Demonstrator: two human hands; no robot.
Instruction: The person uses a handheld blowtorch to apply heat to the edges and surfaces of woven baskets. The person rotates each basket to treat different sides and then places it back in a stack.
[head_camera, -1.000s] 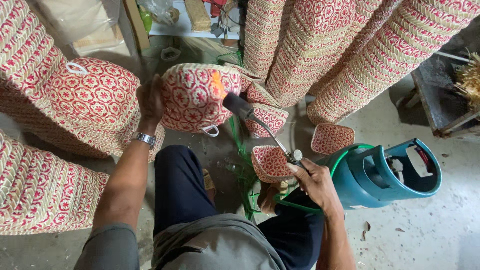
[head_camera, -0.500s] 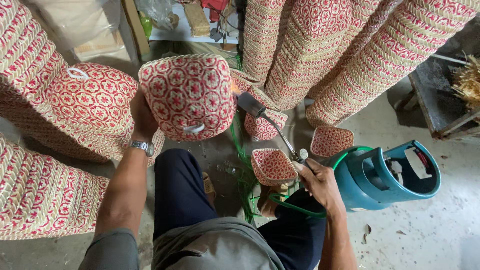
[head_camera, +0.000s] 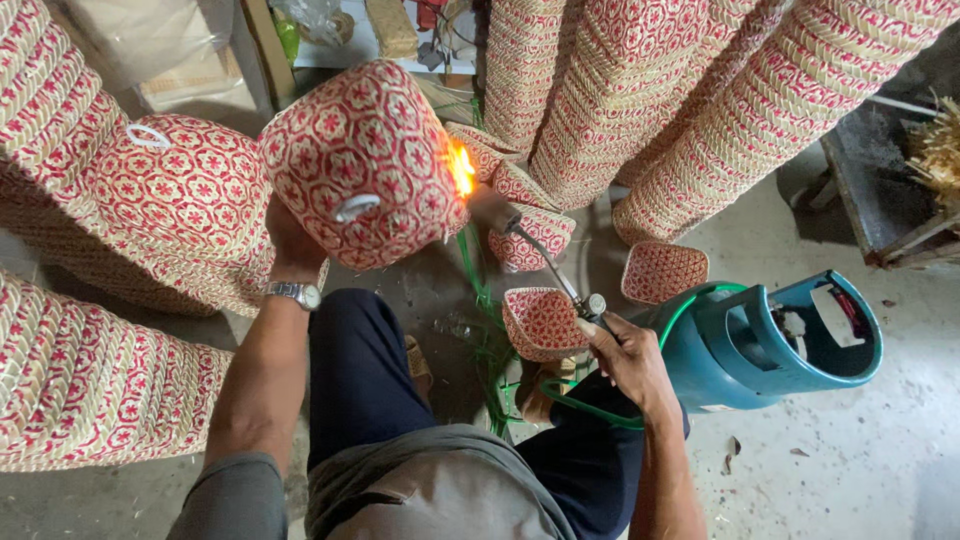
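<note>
My left hand holds up a red-and-cream woven basket, fingers clamped on its lower edge at about seven o'clock, so the basket sits high and a little left of centre. My wristwatch shows just below that hand. My right hand, down at four o'clock, has its fingers wrapped tight around the handle of a gas torch, whose thin tube runs up toward eleven o'clock. The flame touches the basket's side at three o'clock. A green hose loops from under that hand toward the teal gas cylinder lying on the floor just right of it. Small woven lids lie on the floor between my knees and the tall basket stacks at one o'clock.
</note>
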